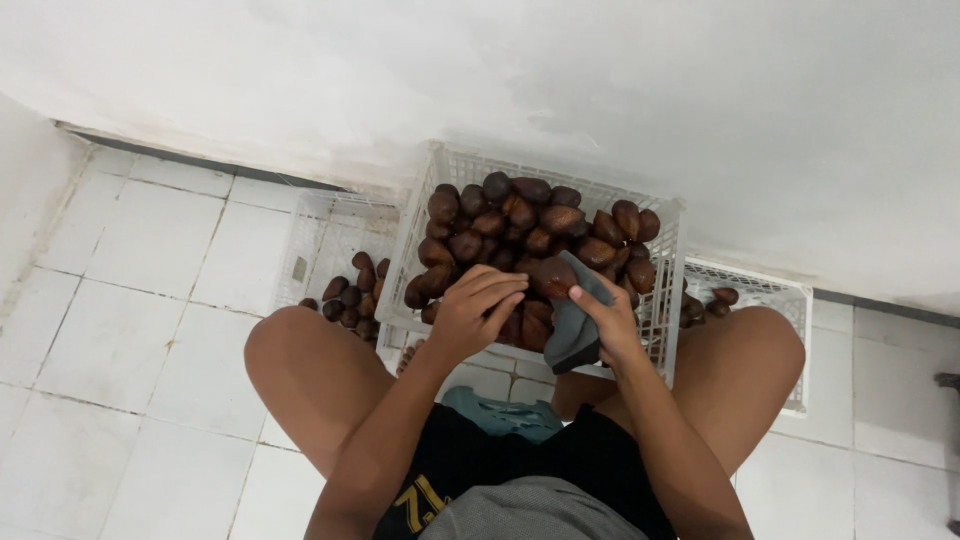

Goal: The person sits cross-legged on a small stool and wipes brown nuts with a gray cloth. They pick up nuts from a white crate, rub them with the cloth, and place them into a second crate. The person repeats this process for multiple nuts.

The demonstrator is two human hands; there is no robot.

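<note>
A white plastic crate [436, 178] stands on the tiled floor between my knees, heaped with several brown scaly fruits [520, 218]. My left hand [476, 306] rests on the pile at the crate's near edge, fingers curled over fruit beside one brown fruit [552, 275]. My right hand [611, 320] grips a grey cloth [577, 328] and presses it against that same fruit. Whether the left hand grips the fruit is hidden by its fingers.
A second white crate [318, 232] at the left holds a few brown fruits [355, 293]. A third white crate [770, 290] lies at the right with a few fruits [712, 302]. My bare knees [300, 350] flank the middle crate. A white wall [560, 80] rises behind.
</note>
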